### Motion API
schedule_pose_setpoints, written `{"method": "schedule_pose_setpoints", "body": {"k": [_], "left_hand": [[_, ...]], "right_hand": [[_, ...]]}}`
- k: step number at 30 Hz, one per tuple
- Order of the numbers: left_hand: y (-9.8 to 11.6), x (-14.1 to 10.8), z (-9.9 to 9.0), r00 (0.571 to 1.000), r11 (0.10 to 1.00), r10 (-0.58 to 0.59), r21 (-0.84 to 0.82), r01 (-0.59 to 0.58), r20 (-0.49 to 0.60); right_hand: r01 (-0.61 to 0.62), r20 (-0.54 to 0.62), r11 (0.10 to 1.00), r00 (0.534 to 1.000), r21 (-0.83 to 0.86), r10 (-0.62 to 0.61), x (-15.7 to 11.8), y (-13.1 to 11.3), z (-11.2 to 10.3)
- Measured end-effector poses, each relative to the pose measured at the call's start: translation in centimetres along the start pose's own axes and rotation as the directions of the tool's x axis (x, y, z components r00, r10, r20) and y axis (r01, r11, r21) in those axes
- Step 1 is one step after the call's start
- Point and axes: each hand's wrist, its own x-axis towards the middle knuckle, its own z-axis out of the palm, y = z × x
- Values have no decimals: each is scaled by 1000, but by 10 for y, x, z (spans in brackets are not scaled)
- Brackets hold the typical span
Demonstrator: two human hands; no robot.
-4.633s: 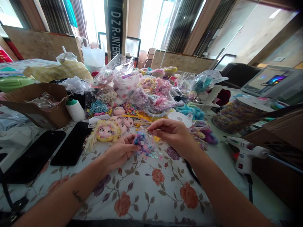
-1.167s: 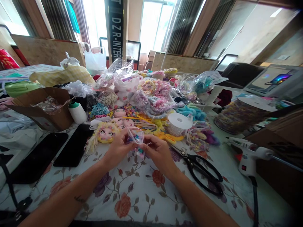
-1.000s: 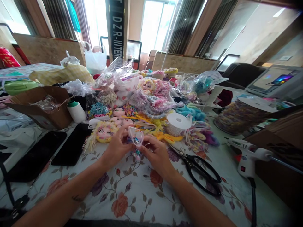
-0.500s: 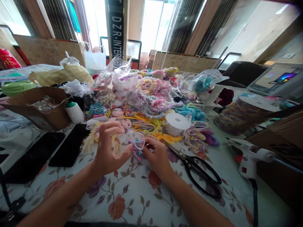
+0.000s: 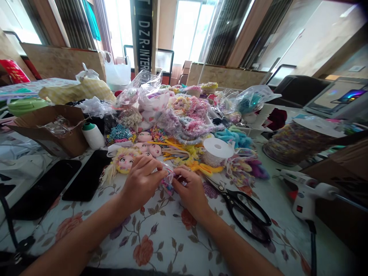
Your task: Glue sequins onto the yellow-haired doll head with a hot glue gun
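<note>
Between my hands is a small clear plastic bag point(image 5: 168, 184) with pink, blue and purple bits showing through. My right hand point(image 5: 190, 188) pinches its right side between thumb and fingers. My left hand point(image 5: 143, 179) is closed on the bag's upper left edge, thumb against fingertips; its fingers partly hide the bag. Just beyond my left hand lies a doll head point(image 5: 124, 161) with yellow hair and a painted face. Several bald doll faces point(image 5: 155, 149) lie behind it. Black-handled scissors point(image 5: 228, 195) rest to the right of my right hand.
A white spool point(image 5: 217, 148) and yellow scissors point(image 5: 208, 168) lie beyond my right hand. At right is a glue gun point(image 5: 304, 191) with its cord. Left are a black phone point(image 5: 86, 178), a thread cone point(image 5: 93, 136) and a cardboard box point(image 5: 54, 134). Yarn point(image 5: 189, 115) heaps behind.
My left hand has come down from a wide, spread curl to a pinch on the bag. The bag's opened round mouth has collapsed. My right hand keeps its hold.
</note>
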Motion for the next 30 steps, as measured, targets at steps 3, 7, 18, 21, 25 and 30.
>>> {"method": "schedule_pose_setpoints", "body": {"k": [3,7,18,21,25,30], "left_hand": [[3,1,-1,999,1000,-5,-5,5,36],[3,0,-1,995,999,-36,-21,39,98],[4,-3,4,995,991,-18,-134,31,94],[1,-2,3,1000,977,1,-213,5,31],[4,1,-2,991,941,-88,-336,49,-102],[15,-1,6,996,866,-83,-493,86,28]], "right_hand": [[-4,-2,1000,1000,7,4,0,0,0],[-40,7,998,999,51,39,0,-1,1],[-284,81,909,959,305,272,0,0,-1],[-305,88,888,952,344,293,1,0,0],[-302,74,866,952,398,298,7,2,-10],[-175,-159,842,943,511,293,23,9,-50]]}}
